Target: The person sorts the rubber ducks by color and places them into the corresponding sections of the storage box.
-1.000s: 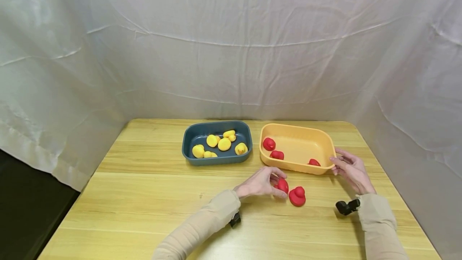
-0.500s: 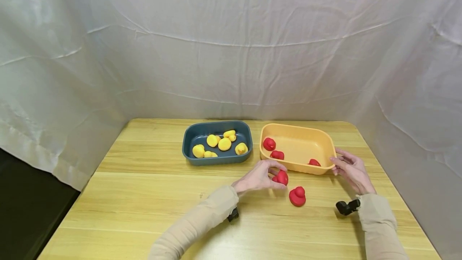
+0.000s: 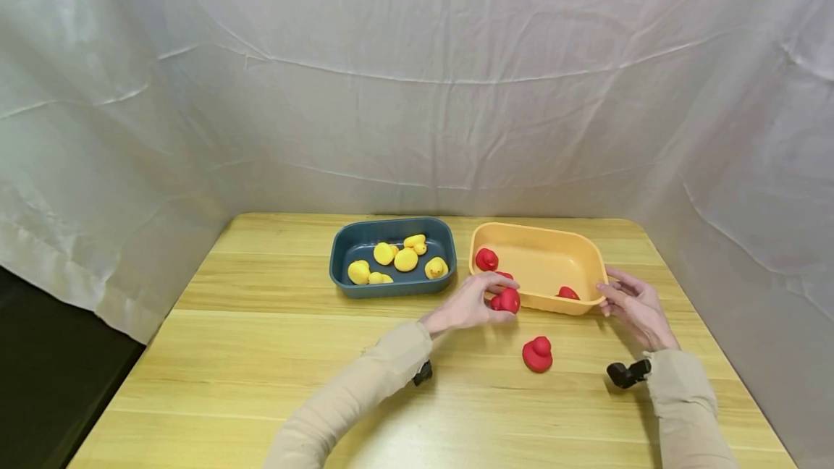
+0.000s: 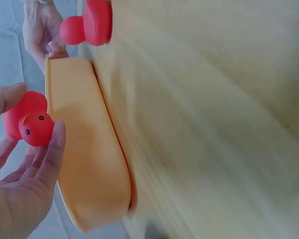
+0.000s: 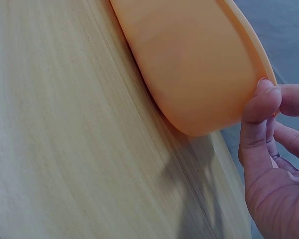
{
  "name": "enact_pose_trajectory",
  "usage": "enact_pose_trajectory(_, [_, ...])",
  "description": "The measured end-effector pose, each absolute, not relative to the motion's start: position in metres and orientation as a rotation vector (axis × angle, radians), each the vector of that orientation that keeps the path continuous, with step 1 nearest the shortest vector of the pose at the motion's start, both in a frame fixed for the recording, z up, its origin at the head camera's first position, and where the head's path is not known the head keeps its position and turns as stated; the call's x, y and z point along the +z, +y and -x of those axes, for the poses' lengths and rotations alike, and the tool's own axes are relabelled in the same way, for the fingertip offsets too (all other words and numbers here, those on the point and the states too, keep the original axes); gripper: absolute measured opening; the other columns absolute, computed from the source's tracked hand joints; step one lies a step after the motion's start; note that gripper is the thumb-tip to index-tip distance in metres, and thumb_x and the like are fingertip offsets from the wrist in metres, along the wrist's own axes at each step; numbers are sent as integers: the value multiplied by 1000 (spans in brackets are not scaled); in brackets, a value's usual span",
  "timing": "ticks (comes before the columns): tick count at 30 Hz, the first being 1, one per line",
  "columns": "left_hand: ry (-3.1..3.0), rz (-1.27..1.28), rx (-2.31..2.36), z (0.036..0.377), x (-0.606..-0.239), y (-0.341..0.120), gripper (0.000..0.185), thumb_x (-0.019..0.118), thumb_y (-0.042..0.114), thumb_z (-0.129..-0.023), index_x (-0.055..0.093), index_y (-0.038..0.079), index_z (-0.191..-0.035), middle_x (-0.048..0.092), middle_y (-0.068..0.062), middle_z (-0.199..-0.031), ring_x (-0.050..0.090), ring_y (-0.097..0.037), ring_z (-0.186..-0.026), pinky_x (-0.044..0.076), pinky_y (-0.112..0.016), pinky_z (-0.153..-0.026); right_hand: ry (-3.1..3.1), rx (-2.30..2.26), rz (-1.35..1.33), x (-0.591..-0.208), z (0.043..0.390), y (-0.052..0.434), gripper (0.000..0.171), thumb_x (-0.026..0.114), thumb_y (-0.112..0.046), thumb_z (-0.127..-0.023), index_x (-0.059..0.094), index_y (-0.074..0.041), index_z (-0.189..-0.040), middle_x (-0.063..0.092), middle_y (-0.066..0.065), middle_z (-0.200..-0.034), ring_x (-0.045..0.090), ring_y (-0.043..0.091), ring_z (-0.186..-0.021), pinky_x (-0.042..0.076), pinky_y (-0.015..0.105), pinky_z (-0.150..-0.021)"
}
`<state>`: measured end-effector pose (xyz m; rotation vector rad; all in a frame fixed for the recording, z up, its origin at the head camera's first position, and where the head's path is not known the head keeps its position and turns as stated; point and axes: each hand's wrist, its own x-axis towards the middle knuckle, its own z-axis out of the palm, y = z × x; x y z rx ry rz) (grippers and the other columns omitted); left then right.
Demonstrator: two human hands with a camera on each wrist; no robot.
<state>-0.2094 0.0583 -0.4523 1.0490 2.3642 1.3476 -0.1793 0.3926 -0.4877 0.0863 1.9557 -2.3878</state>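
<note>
In the head view my left hand (image 3: pixel 470 304) grips a red rubber duck (image 3: pixel 506 301) above the table, just in front of the orange bin (image 3: pixel 538 234). The left wrist view shows that duck (image 4: pixel 32 119) between thumb and fingers, its eyes toward the camera. My right hand (image 3: pixel 640 307) pinches the orange bin's right front corner; in the right wrist view, thumb and finger meet over the rim (image 5: pixel 261 55). Inside the bin lie a red duck (image 3: pixel 486 259) at the left, one partly hidden behind my left hand, and one (image 3: pixel 568 293) near the front wall.
Another red duck (image 3: pixel 537 355) sits on the wooden table (image 3: pixel 247 353) in front of the bin. Left of the orange bin stands a dark blue bin (image 3: pixel 391 294) holding several yellow ducks (image 3: pixel 405 260). Pale curtains (image 3: pixel 417 93) hang behind and at both sides.
My left hand has lifted the red duck off the table and carried it away from me, toward the orange bin's front wall. My right hand has stayed on the bin's corner.
</note>
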Motion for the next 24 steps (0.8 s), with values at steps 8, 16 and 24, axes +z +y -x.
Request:
enact_pose_trajectory(8, [2431, -1046, 1299, 214, -445, 62, 50, 81, 19, -86, 64, 11, -132, 72, -6, -124, 65, -10, -106, 57, -22, -91, 1949, -2395, -74, -488, 179, 393, 31, 62, 1, -97, 57, -14, -124, 69, -1, -85, 64, 9, -65, 57, 19, -57])
enact_pose_trajectory(16, [2420, -970, 1323, 223, -435, 71, 54, 81, 22, -86, 61, 9, -134, 71, -7, -121, 65, -14, -107, 54, -14, -87, 1948, -2398, -80, -488, 179, 393, 31, 62, 1, -97, 59, -16, -122, 69, -1, -85, 64, 10, -64, 56, 20, -56])
enact_pose_trajectory(24, [2389, -927, 1366, 232, -430, 79, 55, 81, 21, -86, 60, 7, -135, 66, -9, -125, 63, -16, -100, 53, -12, -81, 1941, -2390, -76, -488, 179, 394, 31, 61, 1, -97, 57, -15, -123, 69, 0, -86, 65, 10, -65, 57, 20, -58])
